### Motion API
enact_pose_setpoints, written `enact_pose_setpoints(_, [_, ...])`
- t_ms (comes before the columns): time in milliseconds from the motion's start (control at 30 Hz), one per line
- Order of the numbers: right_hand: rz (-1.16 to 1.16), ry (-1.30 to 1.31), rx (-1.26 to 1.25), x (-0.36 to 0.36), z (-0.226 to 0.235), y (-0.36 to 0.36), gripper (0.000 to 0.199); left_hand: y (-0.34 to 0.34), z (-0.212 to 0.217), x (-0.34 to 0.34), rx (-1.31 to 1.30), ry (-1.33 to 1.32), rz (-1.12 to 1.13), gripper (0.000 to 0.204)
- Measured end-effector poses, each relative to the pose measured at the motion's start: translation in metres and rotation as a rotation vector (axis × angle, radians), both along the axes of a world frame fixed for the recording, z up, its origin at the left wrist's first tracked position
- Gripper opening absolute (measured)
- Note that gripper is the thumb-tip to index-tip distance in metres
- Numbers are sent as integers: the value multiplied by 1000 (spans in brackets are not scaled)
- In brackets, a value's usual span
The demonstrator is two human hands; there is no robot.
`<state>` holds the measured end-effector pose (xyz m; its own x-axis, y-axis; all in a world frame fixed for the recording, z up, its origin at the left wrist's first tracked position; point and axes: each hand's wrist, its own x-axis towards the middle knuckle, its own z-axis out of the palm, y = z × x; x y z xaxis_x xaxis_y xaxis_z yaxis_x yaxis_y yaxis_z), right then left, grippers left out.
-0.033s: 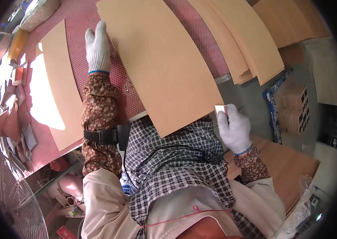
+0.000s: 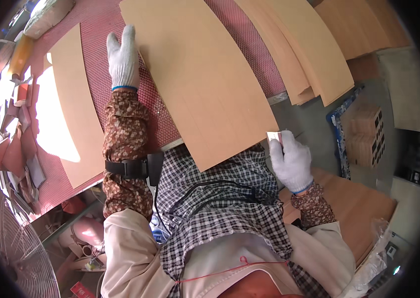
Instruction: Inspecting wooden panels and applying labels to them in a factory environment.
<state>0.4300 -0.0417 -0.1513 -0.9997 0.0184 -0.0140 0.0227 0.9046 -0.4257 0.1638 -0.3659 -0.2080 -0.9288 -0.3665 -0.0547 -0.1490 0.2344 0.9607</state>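
Observation:
A large tan wood-veneer sheet (image 2: 197, 79) lies on a red mesh-patterned worktop (image 2: 162, 126), its near corner jutting past the front edge. My left hand (image 2: 123, 59), in a white knitted glove, is at the sheet's left edge, fingers stretched out and thumb apart. It appears to hold nothing. My right hand (image 2: 292, 161), also gloved in white, is closed beside the sheet's near right corner. Between its thumb and fingers is a small flat piece (image 2: 274, 139), whitish on one face with a reddish-brown side. Its exact kind cannot be made out.
Another tan sheet (image 2: 73, 109) lies on the left. More sheets (image 2: 299, 49) are stacked at the right, overhanging the edge. Scraps and tools (image 2: 13, 144) crowd the far left, above a wire fan guard (image 2: 21, 248). Pierced blocks (image 2: 366, 134) sit at the right, beyond a wooden board (image 2: 354, 203).
My left hand has shifted very slightly to the right along the sheet's edge. My right hand and the piece in it have barely moved.

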Motion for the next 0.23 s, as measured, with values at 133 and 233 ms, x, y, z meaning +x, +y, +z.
enact_pose_setpoints(133, [21, -68, 110, -1, 8, -3, 17, 13, -25, -7, -208, 75, -41, 93])
enact_pose_setpoints(233, [44, -150, 176, 2, 7, -4, 18, 13, -24, 3, -317, 24, -146, 87])
